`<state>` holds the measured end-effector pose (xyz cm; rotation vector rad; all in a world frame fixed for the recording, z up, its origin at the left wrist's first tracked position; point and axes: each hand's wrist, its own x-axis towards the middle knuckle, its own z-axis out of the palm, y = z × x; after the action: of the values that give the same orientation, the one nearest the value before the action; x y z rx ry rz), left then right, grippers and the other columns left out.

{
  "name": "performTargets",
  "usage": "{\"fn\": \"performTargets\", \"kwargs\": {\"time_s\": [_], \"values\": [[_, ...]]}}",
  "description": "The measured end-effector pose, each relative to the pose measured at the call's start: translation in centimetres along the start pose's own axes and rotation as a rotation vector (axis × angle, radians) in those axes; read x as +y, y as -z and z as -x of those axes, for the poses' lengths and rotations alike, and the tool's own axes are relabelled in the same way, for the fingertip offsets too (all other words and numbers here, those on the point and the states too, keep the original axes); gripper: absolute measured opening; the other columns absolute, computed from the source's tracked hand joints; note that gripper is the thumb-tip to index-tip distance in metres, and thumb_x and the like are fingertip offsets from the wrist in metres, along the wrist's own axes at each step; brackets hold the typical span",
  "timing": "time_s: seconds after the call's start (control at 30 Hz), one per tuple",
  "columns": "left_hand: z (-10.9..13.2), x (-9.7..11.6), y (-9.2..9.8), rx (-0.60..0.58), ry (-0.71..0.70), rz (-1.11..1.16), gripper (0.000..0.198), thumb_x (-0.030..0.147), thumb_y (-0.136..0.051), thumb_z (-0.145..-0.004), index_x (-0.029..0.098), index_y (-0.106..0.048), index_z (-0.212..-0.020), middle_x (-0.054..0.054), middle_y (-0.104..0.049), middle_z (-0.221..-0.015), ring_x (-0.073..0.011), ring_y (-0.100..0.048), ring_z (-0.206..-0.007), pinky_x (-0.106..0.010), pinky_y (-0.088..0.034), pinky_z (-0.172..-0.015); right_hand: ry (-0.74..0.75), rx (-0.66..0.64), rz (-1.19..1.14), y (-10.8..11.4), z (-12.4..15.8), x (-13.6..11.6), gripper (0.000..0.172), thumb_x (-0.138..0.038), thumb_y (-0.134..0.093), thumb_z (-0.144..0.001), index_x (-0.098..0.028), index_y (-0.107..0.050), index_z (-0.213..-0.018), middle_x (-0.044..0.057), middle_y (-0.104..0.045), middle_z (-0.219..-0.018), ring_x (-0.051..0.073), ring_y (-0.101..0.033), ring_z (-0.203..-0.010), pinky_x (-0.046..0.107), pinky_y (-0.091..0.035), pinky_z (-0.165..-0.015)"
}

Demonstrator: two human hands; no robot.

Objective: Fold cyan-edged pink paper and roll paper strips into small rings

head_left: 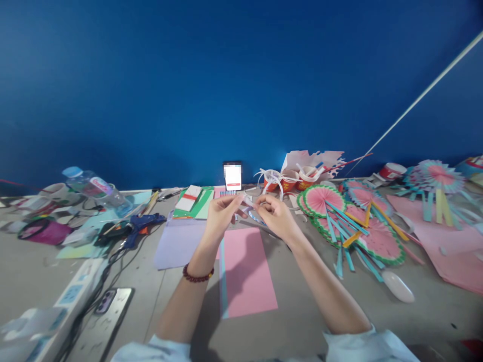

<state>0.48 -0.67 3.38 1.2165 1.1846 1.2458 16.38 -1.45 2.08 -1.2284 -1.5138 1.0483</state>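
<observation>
Above the middle of the table, my left hand [225, 208] and my right hand [274, 215] come close together with fingertips pinched. Between them is a small pale strip [247, 201], too small and blurred to name surely. A blue-and-white curved thing [255, 216] shows just under the fingers, partly hidden by my right hand. Below my hands a pink paper sheet [251, 271] lies flat, with a light blue strip [224, 281] along its left edge. Shadows of my arms fall across it.
Left are purple paper [177, 244], a blue glue gun [141, 226], a bottle [98, 187], cables, a power strip [77, 286] and a phone [107, 322]. A lit phone [233, 177] stands behind. Right are paper cups [290, 180], watermelon-patterned paper fans [324, 201] and a white oval object [398, 286].
</observation>
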Motion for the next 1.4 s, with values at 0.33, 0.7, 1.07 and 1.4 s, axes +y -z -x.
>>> {"fn": "performTargets", "kwargs": {"time_s": [0.33,0.7,1.07,1.4], "values": [[-0.03,0.11,0.1,-0.022,-0.015,0.004,0.036,0.05,-0.071,-0.07,0.014,-0.073,-0.072,-0.004,-0.067,-0.052,-0.0144,-0.062,-0.044,-0.019,-0.037,-0.034,0.013,-0.042,-0.006,-0.09,-0.16,-0.01,0.025,-0.044,-0.057,-0.08,-0.02,-0.052,-0.077,-0.007,-0.042,-0.049,0.008,-0.034,-0.046,0.022,-0.026,-0.045],[-0.25,-0.31,0.05,-0.075,-0.052,-0.052,0.034,0.048,-0.074,-0.069,0.015,-0.073,-0.076,-0.005,-0.07,-0.063,-0.0174,-0.069,-0.057,-0.017,-0.04,-0.038,0.037,-0.002,0.031,-0.11,-0.14,0.05,0.023,-0.043,-0.056,-0.081,-0.021,-0.053,-0.079,-0.007,-0.044,-0.051,0.01,-0.039,-0.047,0.023,-0.029,-0.049],[-0.28,-0.48,-0.12,-0.053,-0.048,0.0,0.035,0.049,-0.072,-0.07,0.014,-0.071,-0.073,-0.004,-0.068,-0.059,-0.0169,-0.067,-0.051,-0.017,-0.039,-0.036,0.054,-0.005,0.029,-0.23,-0.06,-0.15,0.025,-0.046,-0.054,-0.083,-0.021,-0.053,-0.082,-0.006,-0.048,-0.051,0.01,-0.042,-0.047,0.023,-0.033,-0.049],[-0.13,-0.24,-0.35,-0.023,-0.052,-0.004,0.034,0.047,-0.072,-0.071,0.013,-0.071,-0.075,-0.006,-0.07,-0.066,-0.0139,-0.065,-0.047,-0.016,-0.036,-0.034,0.026,0.019,0.054,-0.3,-0.07,0.09,0.019,-0.039,-0.053,-0.082,-0.021,-0.053,-0.087,-0.005,-0.055,-0.053,0.011,-0.048,-0.047,0.024,-0.037,-0.051]]}}
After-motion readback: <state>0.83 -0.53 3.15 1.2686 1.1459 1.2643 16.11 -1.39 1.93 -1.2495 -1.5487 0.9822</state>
